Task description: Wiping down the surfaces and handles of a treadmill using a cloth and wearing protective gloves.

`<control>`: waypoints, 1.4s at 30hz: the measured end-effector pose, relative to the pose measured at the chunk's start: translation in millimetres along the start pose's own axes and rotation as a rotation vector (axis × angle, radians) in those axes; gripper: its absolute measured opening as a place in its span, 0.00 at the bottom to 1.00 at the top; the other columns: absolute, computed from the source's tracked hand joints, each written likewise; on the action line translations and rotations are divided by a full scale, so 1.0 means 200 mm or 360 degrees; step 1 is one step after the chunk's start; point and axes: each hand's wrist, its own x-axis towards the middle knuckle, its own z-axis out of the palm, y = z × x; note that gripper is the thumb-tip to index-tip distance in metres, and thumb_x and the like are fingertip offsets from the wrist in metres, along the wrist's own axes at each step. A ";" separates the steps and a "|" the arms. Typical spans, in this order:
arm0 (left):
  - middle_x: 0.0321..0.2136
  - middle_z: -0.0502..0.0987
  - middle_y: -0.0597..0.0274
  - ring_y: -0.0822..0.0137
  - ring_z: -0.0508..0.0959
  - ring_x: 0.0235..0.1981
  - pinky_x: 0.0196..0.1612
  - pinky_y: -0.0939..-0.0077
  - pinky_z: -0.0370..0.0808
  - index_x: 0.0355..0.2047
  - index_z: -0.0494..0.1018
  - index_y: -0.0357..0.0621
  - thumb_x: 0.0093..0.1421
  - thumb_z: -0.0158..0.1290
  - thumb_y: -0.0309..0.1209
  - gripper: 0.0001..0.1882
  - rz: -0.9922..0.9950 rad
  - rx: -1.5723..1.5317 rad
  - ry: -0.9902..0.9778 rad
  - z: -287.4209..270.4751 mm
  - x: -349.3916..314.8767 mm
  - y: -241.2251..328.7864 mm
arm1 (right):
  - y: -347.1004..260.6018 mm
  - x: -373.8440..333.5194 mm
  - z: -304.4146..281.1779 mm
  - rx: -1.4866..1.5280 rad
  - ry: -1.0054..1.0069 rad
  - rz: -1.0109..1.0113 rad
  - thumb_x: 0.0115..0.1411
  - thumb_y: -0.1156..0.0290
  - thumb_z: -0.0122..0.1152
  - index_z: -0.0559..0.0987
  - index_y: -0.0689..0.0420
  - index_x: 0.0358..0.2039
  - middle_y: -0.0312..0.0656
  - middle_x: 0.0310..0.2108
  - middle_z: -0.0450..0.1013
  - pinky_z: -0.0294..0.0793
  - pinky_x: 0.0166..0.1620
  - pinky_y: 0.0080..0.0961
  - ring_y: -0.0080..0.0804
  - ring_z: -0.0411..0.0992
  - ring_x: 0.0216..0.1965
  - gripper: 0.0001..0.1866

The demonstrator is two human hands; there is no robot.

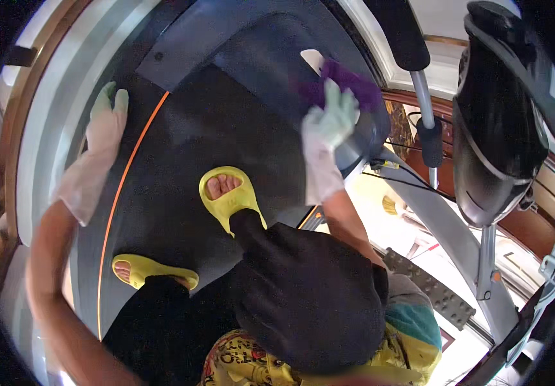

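My right hand, in a pale rubber glove, presses a purple cloth onto the dark front cover of a treadmill. Its fingers are slightly smeared by motion and curl over the cloth. Beside the cloth shows a small white rounded patch; I cannot make out what it is. My left hand, gloved the same way, rests at the left edge of the treadmill with its fingers stretched out and holding nothing. The black belt lies between the hands, an orange line running along its left side.
My feet in yellow slides stand on the belt. To the right are a grey frame bar, a black-padded metal bar and a large glossy black part. Thin cables run behind them. A wooden rail curves along the left.
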 end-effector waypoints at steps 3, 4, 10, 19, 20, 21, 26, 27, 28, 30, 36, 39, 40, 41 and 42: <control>0.60 0.73 0.52 0.50 0.72 0.62 0.64 0.64 0.65 0.67 0.64 0.50 0.69 0.47 0.53 0.32 0.0205 0.0234 -0.0389 -0.17 0.13 -0.03 | -0.49 0.17 -0.02 -0.0007 -0.0336 -0.0352 0.49 0.71 0.63 0.75 0.50 0.54 0.53 0.55 0.69 0.67 0.61 0.52 0.57 0.64 0.60 0.29; 0.61 0.72 0.51 0.50 0.71 0.63 0.65 0.64 0.65 0.67 0.63 0.49 0.69 0.48 0.52 0.32 0.0362 0.0211 -0.0423 -0.23 0.17 -0.01 | -0.61 0.18 0.00 -0.0037 -0.0346 -0.0500 0.49 0.70 0.64 0.75 0.50 0.55 0.53 0.56 0.68 0.66 0.61 0.53 0.58 0.63 0.62 0.29; 0.61 0.72 0.51 0.54 0.72 0.63 0.65 0.65 0.65 0.64 0.67 0.44 0.69 0.52 0.45 0.29 0.0442 0.0031 -0.0417 -0.46 -0.06 0.20 | -0.54 0.02 0.06 0.0037 -0.0428 -0.0978 0.52 0.69 0.63 0.74 0.45 0.61 0.49 0.64 0.64 0.62 0.65 0.55 0.57 0.58 0.67 0.32; 0.66 0.66 0.50 0.58 0.64 0.68 0.71 0.66 0.58 0.66 0.63 0.38 0.71 0.50 0.32 0.25 0.0460 -0.0277 -0.0533 -0.36 -0.09 -0.22 | 0.56 -0.78 -0.25 -0.0236 -0.0448 0.0112 0.44 0.84 0.56 0.82 0.54 0.40 0.52 0.48 0.76 0.71 0.58 0.46 0.57 0.72 0.51 0.21; 0.66 0.66 0.50 0.57 0.63 0.69 0.71 0.66 0.58 0.66 0.63 0.38 0.71 0.50 0.30 0.25 0.0459 -0.0348 -0.0550 -0.31 -0.08 -0.24 | 0.66 -0.81 -0.28 -0.0070 -0.0363 0.0201 0.44 0.84 0.56 0.81 0.55 0.39 0.52 0.46 0.76 0.71 0.57 0.45 0.55 0.73 0.50 0.20; 0.66 0.66 0.50 0.57 0.63 0.69 0.71 0.66 0.58 0.66 0.63 0.38 0.71 0.50 0.30 0.25 0.0483 -0.0348 -0.0576 -0.29 -0.08 -0.22 | 0.75 -0.81 -0.31 0.0109 -0.0271 0.0294 0.44 0.84 0.55 0.80 0.55 0.39 0.51 0.44 0.76 0.72 0.55 0.44 0.53 0.73 0.48 0.19; 0.64 0.67 0.51 0.59 0.65 0.67 0.71 0.66 0.59 0.66 0.63 0.36 0.71 0.49 0.26 0.24 0.0373 -0.0242 -0.0548 -0.35 -0.15 -0.03 | 0.80 -0.26 -0.47 -0.0094 0.0058 0.0206 0.46 0.82 0.58 0.79 0.55 0.43 0.53 0.48 0.75 0.70 0.59 0.42 0.53 0.71 0.54 0.21; 0.64 0.67 0.51 0.59 0.65 0.67 0.71 0.66 0.59 0.66 0.63 0.36 0.71 0.49 0.26 0.24 0.0385 -0.0237 -0.0557 -0.35 -0.15 -0.04 | 0.82 -0.18 -0.43 -0.0120 0.0039 0.0212 0.48 0.81 0.60 0.79 0.55 0.45 0.53 0.52 0.74 0.68 0.62 0.42 0.53 0.69 0.58 0.21; 0.64 0.67 0.52 0.60 0.65 0.67 0.70 0.67 0.59 0.66 0.63 0.36 0.71 0.48 0.26 0.24 0.0435 -0.0326 -0.0588 -0.34 -0.14 -0.08 | 0.81 -0.15 -0.37 -0.0099 0.0021 0.0149 0.47 0.82 0.59 0.79 0.55 0.46 0.55 0.53 0.73 0.68 0.62 0.41 0.54 0.69 0.59 0.23; 0.64 0.68 0.53 0.61 0.66 0.67 0.70 0.67 0.59 0.66 0.63 0.36 0.71 0.48 0.25 0.24 0.0509 -0.0424 -0.0625 -0.33 -0.12 -0.11 | 0.87 -0.13 -0.24 -0.0035 -0.0118 0.0070 0.45 0.82 0.57 0.79 0.55 0.48 0.57 0.55 0.72 0.68 0.63 0.39 0.53 0.68 0.60 0.25; 0.64 0.68 0.53 0.61 0.65 0.67 0.71 0.67 0.59 0.65 0.63 0.35 0.71 0.47 0.25 0.23 0.0626 -0.0391 -0.0617 -0.36 -0.17 -0.18 | 0.83 -0.69 -0.21 -0.0121 -0.0271 0.0259 0.48 0.80 0.57 0.76 0.57 0.50 0.62 0.57 0.68 0.64 0.65 0.49 0.62 0.64 0.61 0.25; 0.64 0.68 0.53 0.61 0.66 0.67 0.71 0.67 0.59 0.66 0.63 0.36 0.71 0.47 0.25 0.23 0.0628 -0.0380 -0.0634 -0.33 -0.14 -0.22 | 0.74 -1.33 -0.26 -0.0048 -0.0581 0.0421 0.52 0.77 0.56 0.76 0.54 0.51 0.59 0.60 0.67 0.64 0.64 0.52 0.61 0.63 0.62 0.23; 0.64 0.68 0.53 0.61 0.65 0.67 0.71 0.67 0.59 0.65 0.63 0.37 0.71 0.47 0.25 0.23 0.0642 -0.0358 -0.0651 -0.31 -0.12 -0.17 | 0.82 -1.58 -0.18 0.0086 -0.1092 0.1007 0.52 0.74 0.58 0.77 0.53 0.50 0.55 0.60 0.68 0.66 0.64 0.51 0.58 0.63 0.63 0.22; 0.64 0.68 0.53 0.61 0.65 0.67 0.71 0.67 0.59 0.65 0.64 0.37 0.71 0.46 0.25 0.23 0.0600 -0.0283 -0.0649 -0.32 -0.14 -0.20 | 0.55 -1.52 -0.31 -0.0637 -0.1750 0.0149 0.53 0.71 0.59 0.79 0.51 0.50 0.51 0.59 0.71 0.70 0.62 0.46 0.53 0.67 0.60 0.21; 0.64 0.68 0.53 0.61 0.65 0.67 0.71 0.67 0.59 0.65 0.64 0.37 0.71 0.46 0.25 0.23 0.0604 -0.0287 -0.0659 -0.32 -0.15 -0.19 | 0.38 -1.47 -0.50 -0.0405 -0.1617 0.0269 0.50 0.73 0.61 0.80 0.50 0.48 0.52 0.55 0.73 0.73 0.59 0.41 0.51 0.72 0.56 0.21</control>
